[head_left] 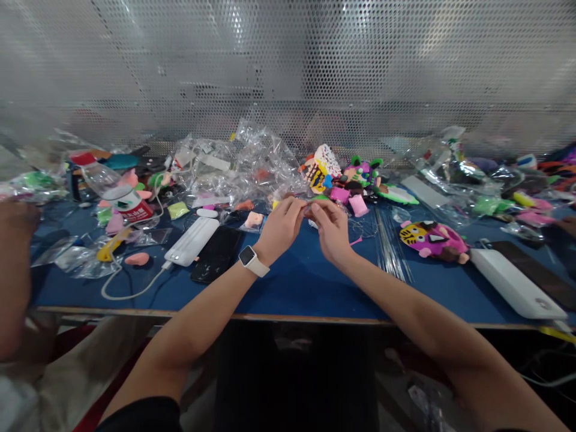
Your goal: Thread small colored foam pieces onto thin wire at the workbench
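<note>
My left hand (282,227), with a watch (248,257) on its wrist, meets my right hand (332,230) fingertip to fingertip over the blue table (297,285). Both are closed in a pinch; whatever lies between the fingertips is too small and covered to name. Just behind them are two pink packets (359,205) and a colourful clay figure (323,170) with a white speckled top. A peach-coloured packet (254,220) lies left of my left hand. Right of my right hand is a bundle of thin clear strips (390,246).
On the left are a white power bank (192,241), a black phone (218,254) and a plastic bottle (128,201). To the right lie a purple-and-yellow clay piece (434,241) and another power bank (517,283). Crumpled clear bags (252,159) line the perforated metal panel (270,66). Another person's arm (15,270) is at far left.
</note>
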`<state>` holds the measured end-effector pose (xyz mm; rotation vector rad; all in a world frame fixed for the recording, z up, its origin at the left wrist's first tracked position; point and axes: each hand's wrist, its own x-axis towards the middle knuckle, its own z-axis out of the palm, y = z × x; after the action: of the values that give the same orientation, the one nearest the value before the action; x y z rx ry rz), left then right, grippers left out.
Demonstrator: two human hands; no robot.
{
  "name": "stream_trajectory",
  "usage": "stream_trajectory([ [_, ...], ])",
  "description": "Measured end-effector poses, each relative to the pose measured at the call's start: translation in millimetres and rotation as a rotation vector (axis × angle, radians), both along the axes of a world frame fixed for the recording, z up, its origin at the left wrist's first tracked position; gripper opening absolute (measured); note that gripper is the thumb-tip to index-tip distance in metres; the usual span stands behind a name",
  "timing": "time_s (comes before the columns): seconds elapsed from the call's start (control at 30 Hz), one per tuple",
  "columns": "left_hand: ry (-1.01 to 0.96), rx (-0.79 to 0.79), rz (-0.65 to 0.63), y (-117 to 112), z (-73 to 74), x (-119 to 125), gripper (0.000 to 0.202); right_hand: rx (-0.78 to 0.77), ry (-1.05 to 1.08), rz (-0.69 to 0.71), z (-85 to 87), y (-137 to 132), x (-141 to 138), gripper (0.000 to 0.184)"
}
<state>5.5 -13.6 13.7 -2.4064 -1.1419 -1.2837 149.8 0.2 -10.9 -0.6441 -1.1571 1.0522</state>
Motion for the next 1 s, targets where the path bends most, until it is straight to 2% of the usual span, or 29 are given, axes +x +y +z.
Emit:
stream_trajectory([
  [0.13,0.359,0.077,0.124,0,3.6,-5,0.025,-0.177,-0.045,0.015,6.1,-4,1,0.027],
  [0.23,0.494,0.085,0.178,-1,3.5,-3,0.029,-0.306,-0.103,0.007,8.7,-3,3,0.035],
  [0.37,0.541,0.061,0.220,-2,-0.4,2,0.028,-0.368,-0.158,0.034,10.0,2,5,0.039],
  [0.57,0.566,0.033,0.258,-4,-3.8,8,0.023,-0.388,-0.162,0.074,4.1,10,6,0.034],
  [0.73,0.582,0.017,0.263,-4,-6.1,13,0.019,-0.394,-0.169,0.048,0.1,14,6,0.030],
  [1.0,0.573,-0.029,0.262,-3,-9.3,16,0.016,-0.397,-0.182,0.060,-2.2,18,7,0.036],
])
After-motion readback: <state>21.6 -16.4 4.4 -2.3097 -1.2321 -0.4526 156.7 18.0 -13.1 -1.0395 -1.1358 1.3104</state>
